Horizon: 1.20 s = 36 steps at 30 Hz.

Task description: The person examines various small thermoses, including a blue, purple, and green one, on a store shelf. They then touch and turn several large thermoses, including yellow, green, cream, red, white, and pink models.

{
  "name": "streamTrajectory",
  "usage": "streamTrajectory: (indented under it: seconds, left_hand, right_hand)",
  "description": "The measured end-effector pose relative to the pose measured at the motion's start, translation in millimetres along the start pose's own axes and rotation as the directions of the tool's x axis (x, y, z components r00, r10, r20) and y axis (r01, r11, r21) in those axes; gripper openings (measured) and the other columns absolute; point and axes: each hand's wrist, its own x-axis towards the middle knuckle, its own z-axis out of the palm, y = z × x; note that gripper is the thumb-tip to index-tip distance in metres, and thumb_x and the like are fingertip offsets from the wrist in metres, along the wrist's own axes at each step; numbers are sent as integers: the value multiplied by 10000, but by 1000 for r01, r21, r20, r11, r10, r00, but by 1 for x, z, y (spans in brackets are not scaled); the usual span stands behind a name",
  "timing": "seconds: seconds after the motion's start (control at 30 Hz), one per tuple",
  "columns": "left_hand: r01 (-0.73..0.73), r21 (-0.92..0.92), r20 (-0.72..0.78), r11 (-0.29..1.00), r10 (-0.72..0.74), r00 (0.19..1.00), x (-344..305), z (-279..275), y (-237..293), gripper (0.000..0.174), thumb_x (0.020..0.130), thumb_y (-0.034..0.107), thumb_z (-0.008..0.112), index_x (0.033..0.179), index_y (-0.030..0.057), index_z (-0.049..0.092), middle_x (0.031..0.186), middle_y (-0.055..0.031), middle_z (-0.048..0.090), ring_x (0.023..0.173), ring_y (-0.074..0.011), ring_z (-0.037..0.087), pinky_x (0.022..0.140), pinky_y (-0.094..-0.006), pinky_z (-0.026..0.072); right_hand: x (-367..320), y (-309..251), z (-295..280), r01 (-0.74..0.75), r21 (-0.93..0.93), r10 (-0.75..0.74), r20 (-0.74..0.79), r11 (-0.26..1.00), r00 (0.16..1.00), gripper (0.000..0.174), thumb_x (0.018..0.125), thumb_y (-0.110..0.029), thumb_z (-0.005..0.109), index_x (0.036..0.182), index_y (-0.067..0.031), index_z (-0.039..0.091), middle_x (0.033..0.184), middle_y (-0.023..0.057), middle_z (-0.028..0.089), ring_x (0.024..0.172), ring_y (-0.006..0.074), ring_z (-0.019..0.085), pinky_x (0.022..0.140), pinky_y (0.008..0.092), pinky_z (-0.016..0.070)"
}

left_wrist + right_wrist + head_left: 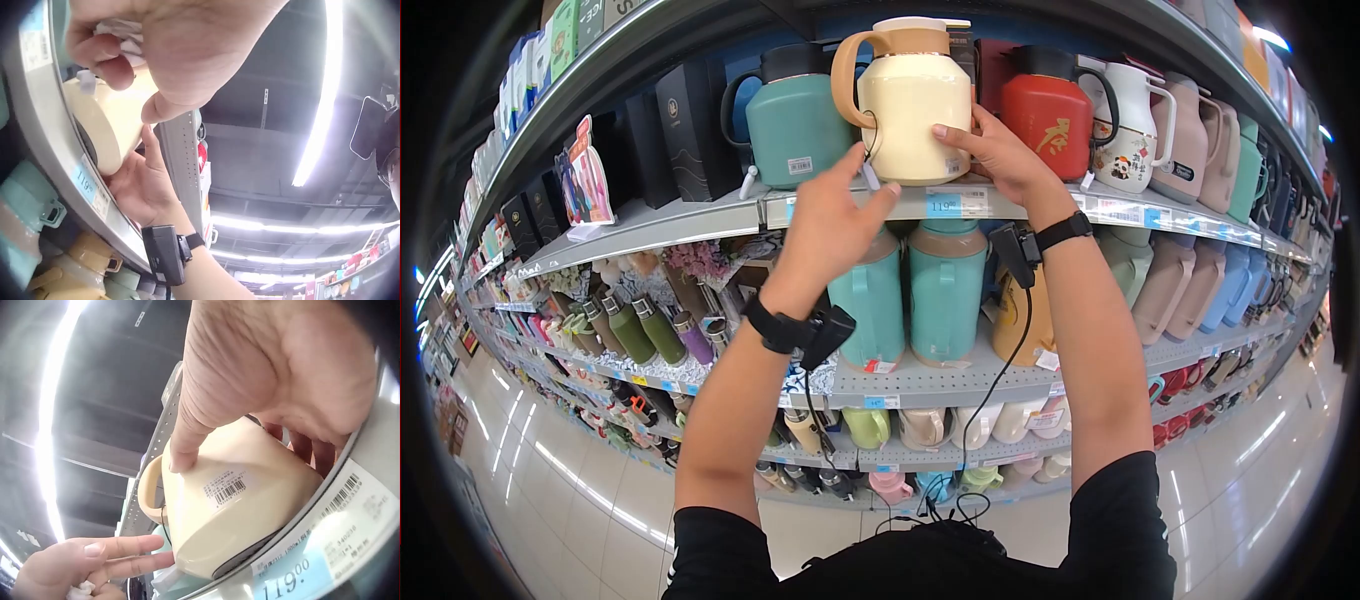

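Observation:
A cream thermos jug [915,120] with a tan handle and lid stands at the front of the upper shelf. My right hand [1010,160] grips its right side, the thumb on the front near a barcode sticker [226,489] and the other fingers round behind. Close to the lower left of the jug is my left hand [830,225], with two fingers stretched toward it. Crumpled white tissue [122,31] sits under that hand's curled fingers. From the tan handle a small pale tag [870,178] hangs on a dark string.
A green jug [800,125] stands left of the cream one, a red jug [1040,110] right of it. The metal shelf edge [700,225] carries price labels. Tall turquoise flasks [945,300] fill the shelf below. Camera cables [1000,370] trail from both wrists.

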Motion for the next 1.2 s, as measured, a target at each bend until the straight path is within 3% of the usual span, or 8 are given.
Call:
streamTrajectory:
  seconds: [0.23, 0.3, 0.43, 0.63, 0.83, 0.9, 0.93, 1.2]
  left_hand:
    - [-189, 142, -56, 972, 199, 978, 9, 19, -10, 753, 856, 257, 720, 1422, -129, 407, 1284, -282, 607, 966, -253, 656, 863, -314, 505]
    - [-152, 36, 9, 988, 152, 988, 13, 18, -8, 802, 839, 235, 703, 1415, -181, 331, 1329, -333, 540, 1229, -436, 557, 1064, -419, 431]
    - [-230, 106, -34, 967, 235, 971, 28, 28, -27, 767, 856, 230, 700, 1468, -74, 352, 1273, -270, 609, 1165, -357, 614, 997, -372, 460]
    - [-8, -33, 139, 999, 13, 990, 48, 27, -23, 659, 860, 202, 681, 1429, -2, 418, 1298, -248, 604, 1236, -376, 569, 1034, -383, 431]
    - [10, 41, 190, 999, -17, 982, 62, 31, -35, 652, 838, 215, 654, 1353, -106, 413, 1158, -312, 640, 1080, -438, 637, 937, -444, 510]
    - [10, 59, 194, 998, -21, 981, 66, 32, -33, 593, 863, 134, 629, 1390, -44, 424, 942, -145, 653, 603, -146, 600, 507, -304, 496]
    - [11, 57, 197, 998, -22, 980, 67, 32, -32, 593, 863, 134, 629, 1390, -44, 424, 942, -145, 653, 603, -146, 600, 507, -304, 496]
    - [-64, 341, 234, 938, -19, 972, 70, 24, -13, 501, 839, 217, 633, 1222, -85, 517, 1028, -331, 665, 907, -435, 683, 837, -450, 537]
  right_hand:
    - [-1, 6, 4, 25, 0, -25, -51, 1000, 998, 863, 854, -432, 768, 1501, -56, 338, 1368, 135, 530, 1270, 249, 509, 1036, 413, 440]
    - [-3, 10, 3, 90, 44, -84, -131, 995, 988, 865, 850, -393, 779, 1504, -45, 332, 1359, 153, 532, 1261, 255, 515, 1033, 398, 445]
    - [-3, 19, 5, 138, 13, -131, -234, 990, 963, 881, 845, -343, 794, 1507, -20, 310, 1334, 181, 543, 1243, 259, 531, 1024, 395, 457]
    - [7, 30, 6, 132, -117, -166, -359, 984, 918, 931, 810, -339, 829, 1472, 51, 303, 1350, 251, 520, 1229, 297, 556, 1013, 386, 489]
    - [10, 36, 1, 164, -135, -201, -345, 977, 917, 902, 822, -332, 819, 1460, 56, 312, 1343, 244, 530, 1231, 292, 555, 1011, 379, 487]
    - [11, 35, 1, 185, -97, -207, -325, 978, 923, 866, 830, -314, 812, 1448, 58, 332, 1337, 235, 540, 1228, 285, 558, 1008, 376, 488]
    - [11, 34, 1, 181, -98, -203, -327, 979, 923, 866, 830, -314, 812, 1448, 58, 332, 1337, 235, 540, 1228, 285, 558, 1008, 376, 488]
    - [16, 40, -1, 109, -420, -286, -384, 901, 878, 930, 804, -431, 808, 1438, 70, 347, 1281, 275, 587, 1184, 349, 606, 994, 397, 500]
